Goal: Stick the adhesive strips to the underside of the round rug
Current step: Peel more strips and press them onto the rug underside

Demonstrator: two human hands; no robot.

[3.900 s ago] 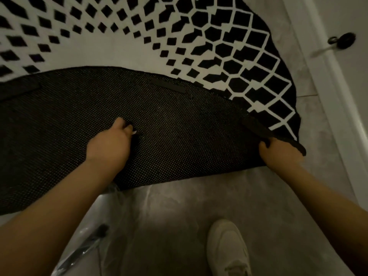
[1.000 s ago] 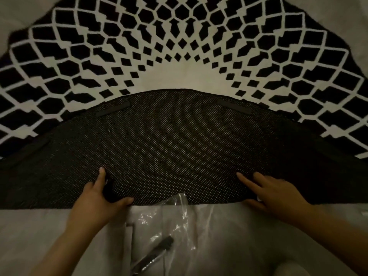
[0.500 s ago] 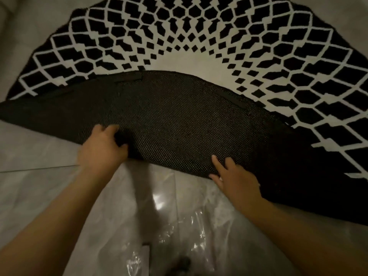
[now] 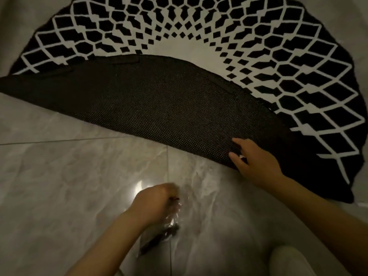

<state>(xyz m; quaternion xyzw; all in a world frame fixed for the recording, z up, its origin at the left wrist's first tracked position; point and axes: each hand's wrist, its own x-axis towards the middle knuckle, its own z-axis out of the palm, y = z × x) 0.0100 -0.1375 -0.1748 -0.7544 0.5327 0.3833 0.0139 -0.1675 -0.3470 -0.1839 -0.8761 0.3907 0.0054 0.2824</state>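
Black dotted backing marks the folded-over underside (image 4: pixel 159 108) of one round rug (image 4: pixel 258 56) on the tiled floor (image 4: pixel 59 166); we count three adhesive strips (image 4: pixel 221 83) stuck there. Our right hand (image 4: pixel 256 162) rests loose-fingered on its edge; our left hand (image 4: pixel 153 204) grasps one clear bag (image 4: pixel 169 222).

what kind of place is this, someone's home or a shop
Most likely a room in a home: a glossy marble-look tiled floor, a black-and-white round rug folded back on it, and a person crouching with a clear plastic bag of strips.
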